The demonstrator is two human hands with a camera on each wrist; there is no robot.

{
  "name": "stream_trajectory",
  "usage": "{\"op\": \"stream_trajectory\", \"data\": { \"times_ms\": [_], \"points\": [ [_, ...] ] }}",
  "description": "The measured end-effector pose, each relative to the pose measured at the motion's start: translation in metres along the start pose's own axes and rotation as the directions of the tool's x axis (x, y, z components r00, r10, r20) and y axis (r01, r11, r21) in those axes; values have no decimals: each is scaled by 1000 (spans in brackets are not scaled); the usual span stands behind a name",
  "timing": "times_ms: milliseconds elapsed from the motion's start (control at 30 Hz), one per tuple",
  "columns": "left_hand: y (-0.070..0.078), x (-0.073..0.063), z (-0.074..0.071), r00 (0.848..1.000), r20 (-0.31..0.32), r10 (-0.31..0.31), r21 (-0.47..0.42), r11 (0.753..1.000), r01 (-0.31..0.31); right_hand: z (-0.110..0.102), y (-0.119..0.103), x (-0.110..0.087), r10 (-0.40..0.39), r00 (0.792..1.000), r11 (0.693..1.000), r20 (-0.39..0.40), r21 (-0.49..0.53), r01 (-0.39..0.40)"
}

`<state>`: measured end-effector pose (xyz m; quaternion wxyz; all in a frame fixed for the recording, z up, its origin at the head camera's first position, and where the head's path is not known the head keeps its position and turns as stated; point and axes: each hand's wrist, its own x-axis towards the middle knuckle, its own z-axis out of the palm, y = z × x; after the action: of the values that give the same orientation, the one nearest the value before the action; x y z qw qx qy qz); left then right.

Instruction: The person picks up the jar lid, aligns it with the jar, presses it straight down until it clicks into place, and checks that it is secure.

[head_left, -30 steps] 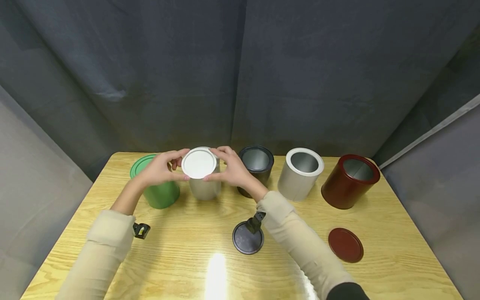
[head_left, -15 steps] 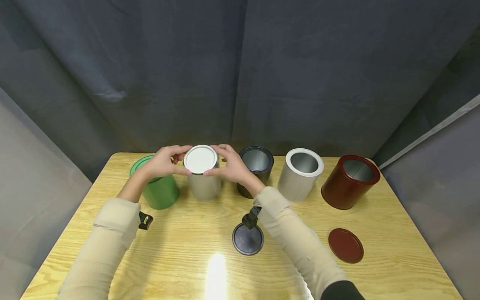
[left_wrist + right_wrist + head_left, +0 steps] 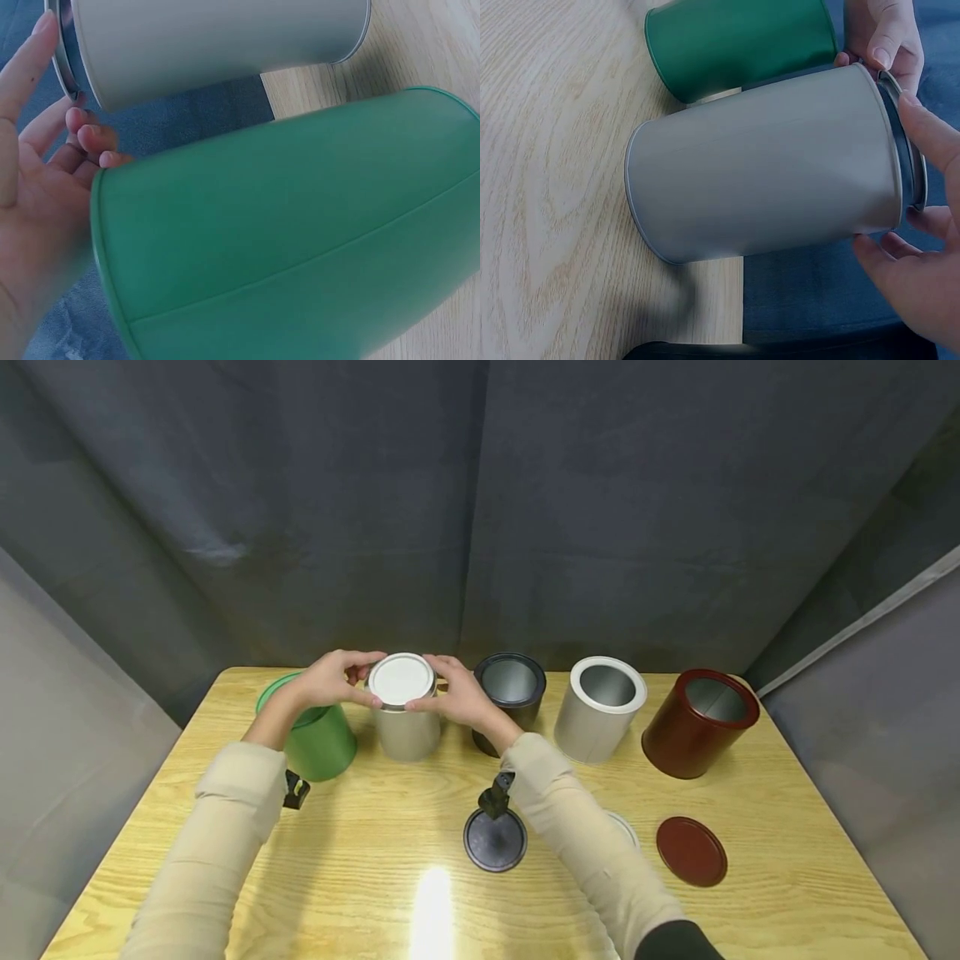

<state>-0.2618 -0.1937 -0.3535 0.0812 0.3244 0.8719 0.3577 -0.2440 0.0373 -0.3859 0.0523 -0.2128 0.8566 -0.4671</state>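
Both hands hold a round white lid (image 3: 401, 680) by its edge over an off-white can (image 3: 407, 735) near the table's back. On the near side my left hand (image 3: 330, 679) has its thumb at the lid's edge, fingers behind. The right hand (image 3: 461, 697) pinches the opposite edge the same way. In the right wrist view a dark gap shows between the lid (image 3: 919, 169) and the rim of the can (image 3: 765, 169), wider on one side. A green can (image 3: 321, 747) stands left, partly hidden by the left hand; the left wrist view shows fingertips close by its rim.
Right of the hands stand a black can (image 3: 528, 717), a white can (image 3: 588, 731) and a dark red can (image 3: 678, 739), all topless. A black lid (image 3: 495, 843) and a red lid (image 3: 692, 852) lie in front. The right sleeve mostly covers another white lid (image 3: 626, 828).
The hands have brought the white lid back and slightly right, from overlapping the can's front to over its top. In the last half second it has barely moved. The other cans and lids stay put.
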Motion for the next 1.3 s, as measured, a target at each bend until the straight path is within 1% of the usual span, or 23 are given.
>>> {"op": "stream_trajectory", "data": {
  "times_ms": [100,233,367,467,600,767,933,1133,1300],
  "points": [
    [0,1,0,999,28,-46,22,999,45,2,1,0,16,1000,1000,5,-13,-16],
    [-2,2,0,995,47,-85,61,995,82,5,3,1,23,1000,1000,9,-15,-23],
    [-3,2,1,993,55,-102,89,991,97,7,6,0,40,999,999,10,3,-40],
    [-3,2,1,993,60,-103,93,991,97,9,9,0,50,999,999,12,13,-50],
    [-4,2,3,994,41,-106,90,991,102,10,10,-2,53,999,998,-3,26,-53],
    [-6,4,5,992,-2,-123,92,988,122,14,12,-4,58,996,998,-62,23,-57],
    [-5,5,7,990,-11,-139,88,986,139,17,14,-5,72,991,997,-108,31,-69],
    [-4,7,7,989,-13,-146,94,985,147,18,13,-6,95,989,994,-113,58,-89],
    [-5,8,8,987,-18,-157,90,983,158,17,14,-5,83,991,996,-105,30,-81]
  ]
}}
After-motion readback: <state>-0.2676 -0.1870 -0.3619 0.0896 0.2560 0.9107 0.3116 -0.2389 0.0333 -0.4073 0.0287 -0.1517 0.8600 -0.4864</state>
